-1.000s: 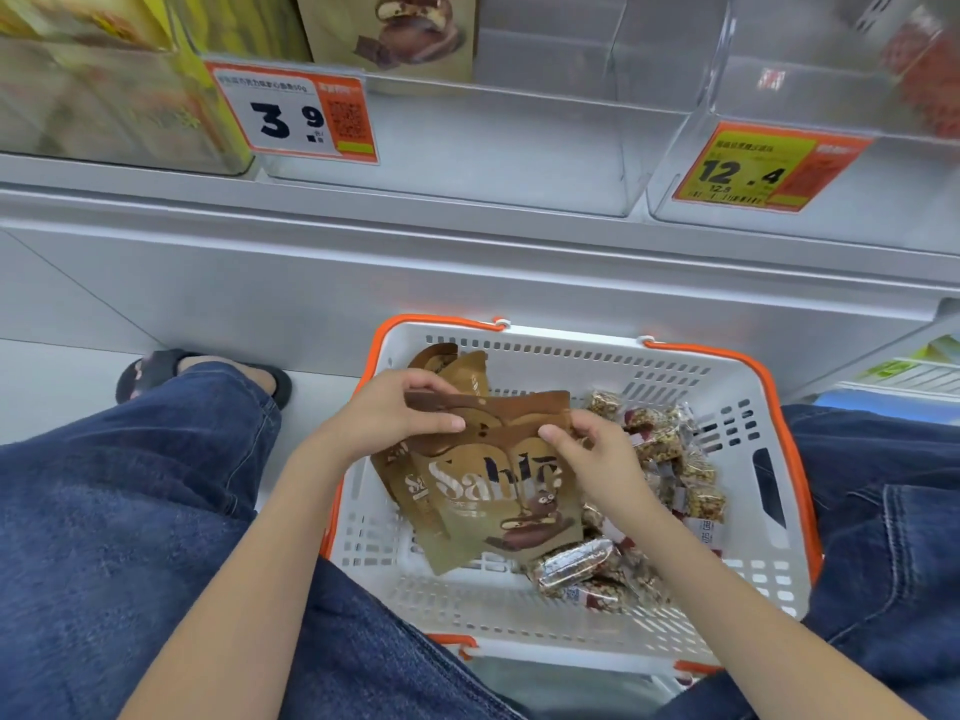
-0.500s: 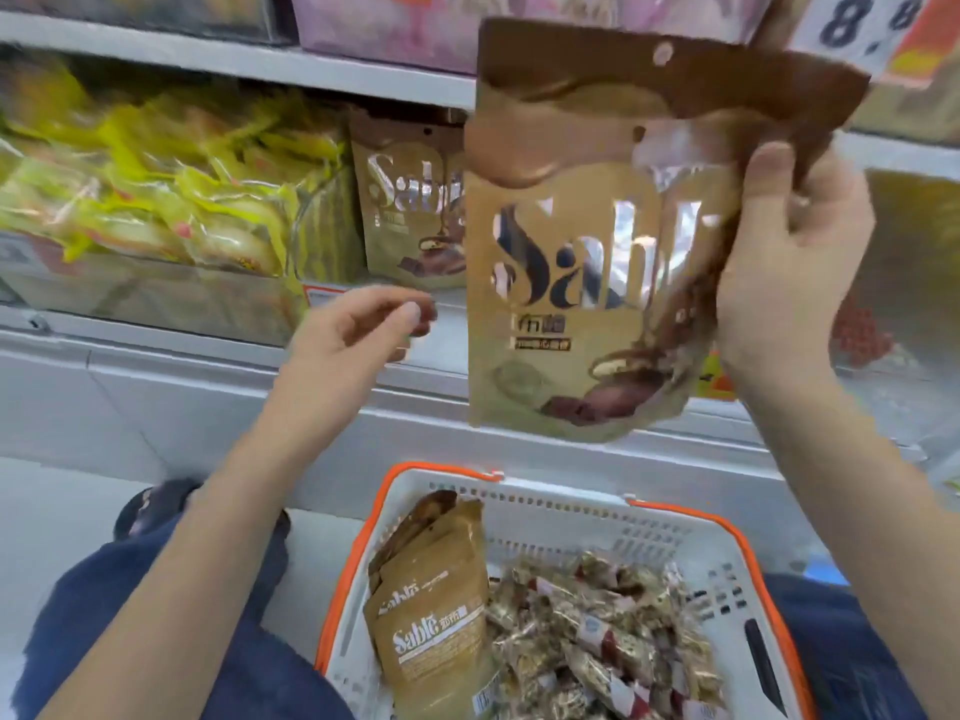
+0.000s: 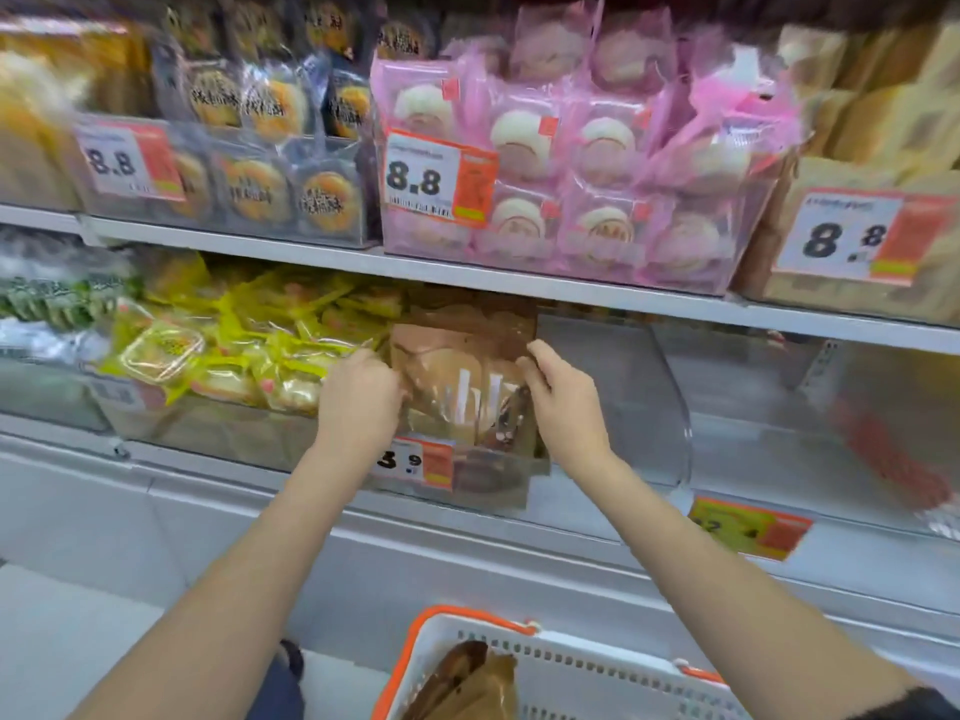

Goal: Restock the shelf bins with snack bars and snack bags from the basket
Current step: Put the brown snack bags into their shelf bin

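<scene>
A brown and gold snack bag [image 3: 462,392] stands upright inside a clear shelf bin [image 3: 618,407] on the lower shelf. My left hand [image 3: 358,397] grips the bag's left edge. My right hand [image 3: 561,402] holds its right edge, fingers curled over the top corner. Below, the white basket with an orange rim [image 3: 571,662] shows at the bottom edge, with more brown snack bags [image 3: 467,683] leaning in its left end. The snack bars in the basket are out of view.
Yellow-wrapped pastries [image 3: 244,350] fill the bin to the left. A price tag reading 3.9 [image 3: 410,462] hangs on the bin front. The bin to the right [image 3: 810,407] holds a few red packets. Pink bun packs [image 3: 571,163] crowd the upper shelf.
The bag went from the basket up to face height in my right hand, then down into the shelf bin. My left hand has joined it on the bag's left edge.
</scene>
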A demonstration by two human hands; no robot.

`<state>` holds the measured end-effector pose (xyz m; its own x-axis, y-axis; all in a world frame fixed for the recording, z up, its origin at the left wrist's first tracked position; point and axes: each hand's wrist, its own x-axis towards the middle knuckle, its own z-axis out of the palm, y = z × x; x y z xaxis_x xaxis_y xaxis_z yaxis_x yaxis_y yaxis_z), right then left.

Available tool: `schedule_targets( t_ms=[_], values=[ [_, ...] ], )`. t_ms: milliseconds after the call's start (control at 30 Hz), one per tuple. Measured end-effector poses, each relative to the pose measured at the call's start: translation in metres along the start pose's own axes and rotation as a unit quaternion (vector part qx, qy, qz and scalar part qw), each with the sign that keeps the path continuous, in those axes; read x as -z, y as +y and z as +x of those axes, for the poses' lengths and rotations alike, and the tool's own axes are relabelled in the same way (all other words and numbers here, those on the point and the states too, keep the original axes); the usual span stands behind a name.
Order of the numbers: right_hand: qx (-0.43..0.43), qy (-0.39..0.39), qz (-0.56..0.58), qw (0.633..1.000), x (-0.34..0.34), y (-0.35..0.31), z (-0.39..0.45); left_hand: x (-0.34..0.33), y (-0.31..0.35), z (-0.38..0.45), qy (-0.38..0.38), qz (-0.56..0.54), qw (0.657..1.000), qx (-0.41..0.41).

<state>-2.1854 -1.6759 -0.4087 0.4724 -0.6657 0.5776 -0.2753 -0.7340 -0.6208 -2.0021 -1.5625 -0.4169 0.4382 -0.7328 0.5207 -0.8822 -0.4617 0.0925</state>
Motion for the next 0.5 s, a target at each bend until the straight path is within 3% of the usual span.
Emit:
schedule_targets(
  t_ms=[67,133,300,433,500],
  values=[
    [-0.108,-0.035,0.035,0.993,-0.004,0.013,0.005,0.001,0.003,-0.012,0.036,0.028,0.998,-0.052],
    [-0.129,-0.050,0.065,0.988,-0.007,0.018,0.014,-0.004,0.002,-0.017,0.085,0.025,0.993,-0.079],
    [-0.177,-0.071,0.119,0.974,-0.019,0.030,0.015,-0.014,0.009,-0.052,0.176,-0.078,0.980,-0.044],
    [-0.202,-0.096,0.142,0.964,-0.016,0.027,0.011,-0.023,0.026,-0.100,0.174,-0.148,0.970,-0.088],
    [-0.139,-0.048,0.080,0.986,-0.005,0.021,-0.003,-0.033,0.033,-0.133,0.141,-0.176,0.970,-0.087]
  ],
)
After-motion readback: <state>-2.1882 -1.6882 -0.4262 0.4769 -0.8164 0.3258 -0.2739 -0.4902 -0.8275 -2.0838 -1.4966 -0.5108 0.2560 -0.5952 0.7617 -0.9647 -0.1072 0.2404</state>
